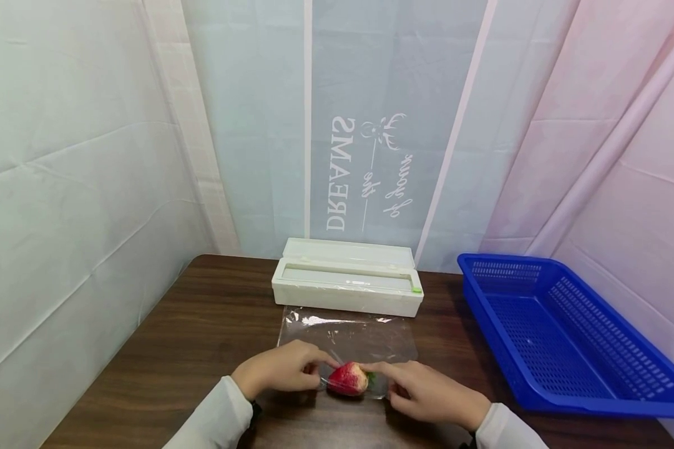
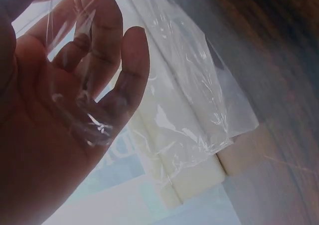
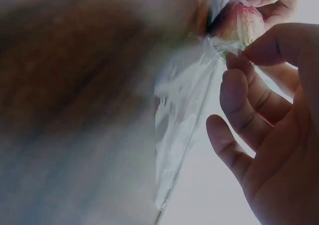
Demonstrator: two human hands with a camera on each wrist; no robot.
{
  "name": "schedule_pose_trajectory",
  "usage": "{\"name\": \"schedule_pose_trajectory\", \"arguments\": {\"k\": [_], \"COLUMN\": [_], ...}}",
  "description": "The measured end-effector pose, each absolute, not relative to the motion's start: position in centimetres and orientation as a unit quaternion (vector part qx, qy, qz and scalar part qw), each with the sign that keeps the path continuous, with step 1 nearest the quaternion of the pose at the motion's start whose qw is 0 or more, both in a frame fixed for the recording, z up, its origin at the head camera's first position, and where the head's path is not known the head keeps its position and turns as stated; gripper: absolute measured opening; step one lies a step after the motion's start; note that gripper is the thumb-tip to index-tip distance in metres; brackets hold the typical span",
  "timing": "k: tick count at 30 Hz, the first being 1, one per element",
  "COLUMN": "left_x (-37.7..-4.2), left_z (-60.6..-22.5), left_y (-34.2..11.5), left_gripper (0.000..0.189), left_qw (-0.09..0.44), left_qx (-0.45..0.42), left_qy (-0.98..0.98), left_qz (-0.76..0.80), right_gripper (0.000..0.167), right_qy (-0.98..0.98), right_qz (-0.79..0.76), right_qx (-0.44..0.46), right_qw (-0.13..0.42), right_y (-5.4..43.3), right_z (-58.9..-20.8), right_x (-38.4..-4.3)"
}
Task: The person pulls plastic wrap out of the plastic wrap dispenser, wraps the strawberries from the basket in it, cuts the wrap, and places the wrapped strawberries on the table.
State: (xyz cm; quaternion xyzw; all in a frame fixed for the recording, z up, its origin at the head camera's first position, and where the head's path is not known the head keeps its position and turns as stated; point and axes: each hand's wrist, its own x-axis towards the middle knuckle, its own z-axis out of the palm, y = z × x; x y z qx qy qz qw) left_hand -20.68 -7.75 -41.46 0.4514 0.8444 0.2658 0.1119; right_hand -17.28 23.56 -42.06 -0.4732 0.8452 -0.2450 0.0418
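Note:
A red strawberry (image 1: pixel 347 379) with a pale top and green leaves lies on its side near the table's front. Clear cling film (image 1: pixel 342 340) runs from the box toward me and lies against the fruit. My left hand (image 1: pixel 289 368) is at the strawberry's left, index finger reaching to it; film crosses its palm in the left wrist view. At the leafy end, my right hand (image 1: pixel 427 390) pinches the film between thumb and index finger, as the right wrist view shows. The left fingertips are partly hidden, but thumb and finger appear to pinch the film's edge.
A white cling film dispenser (image 1: pixel 345 296) with its lid raised and a green slider (image 1: pixel 417 289) stands behind the film. At the right is a blue perforated basket (image 1: pixel 488 312). The dark wooden table (image 1: pixel 202 337) backs onto hanging curtains (image 1: pixel 258 125).

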Motion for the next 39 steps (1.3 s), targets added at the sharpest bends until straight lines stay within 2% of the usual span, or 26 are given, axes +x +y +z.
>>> {"name": "schedule_pose_trajectory", "arguments": {"k": [8,15,25,39], "left_x": [-20.9,-21.2,-21.8,-22.3], "left_z": [-41.6,-41.7,-42.0,-42.5], "left_y": [-7.6,-7.7,-7.7,-7.6], "left_gripper": [0.038,0.038,0.036,0.036], "left_qw": [0.089,0.098,0.115,0.126], "left_qx": [0.452,0.443,0.439,0.423], "left_qy": [0.855,0.858,0.854,0.86], "left_qz": [0.24,0.241,0.254,0.256], "right_gripper": [0.06,0.056,0.046,0.038], "right_qy": [0.859,0.866,0.875,0.883], "right_qz": [-0.219,-0.205,-0.17,-0.156], "right_qx": [-0.464,-0.456,-0.449,-0.44], "right_qw": [0.002,-0.011,-0.062,-0.049], "right_y": [23.4,23.2,22.8,23.1], "right_z": [-41.7,-41.7,-42.0,-42.8], "right_x": [-17.7,-18.0,-18.8,-19.7]}}
